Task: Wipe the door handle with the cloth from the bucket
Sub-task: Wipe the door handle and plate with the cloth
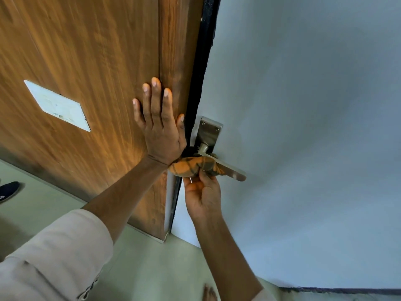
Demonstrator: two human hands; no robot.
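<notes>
Both hands work: left hand (pixel 160 129) flat, fingers spread, on wood; right hand (pixel 202 195) seemingly pinching cloth (pixel 191 168) around handle (pixel 230 168).

Wood-grain panel (pixel 86 61) on the left with a pale rectangular plate (pixel 57 105) fixed to it, black strip (pixel 204 61) along its edge, grey-blue painted surface (pixel 303 105) on the right, pale green floor (pixel 152 268), dark shoe (pixel 8 191) at the left edge.
</notes>
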